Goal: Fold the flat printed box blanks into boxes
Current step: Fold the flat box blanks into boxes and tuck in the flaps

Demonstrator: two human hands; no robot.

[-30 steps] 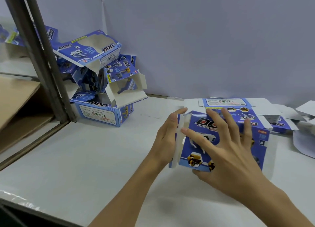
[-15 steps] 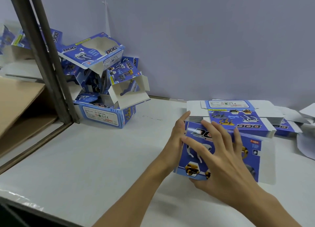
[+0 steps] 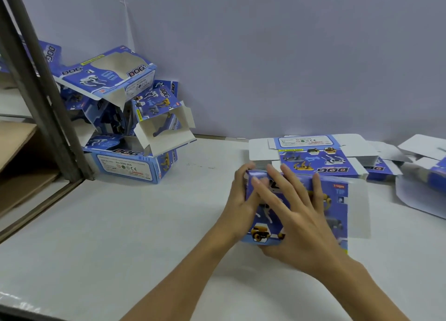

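The left hand (image 3: pixel 237 207) cups the left end of the box (image 3: pixel 335 214), fingers curled over its top; the right hand (image 3: pixel 296 219) lies spread on its face. The white end flap seen earlier is now tucked in. The box sits lower on the bench (image 3: pixel 120 236), just before the blanks (image 3: pixel 313 160).

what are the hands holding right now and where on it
Both hold one blue printed box: the left hand grips its left end, the right hand lies spread over its printed top face.
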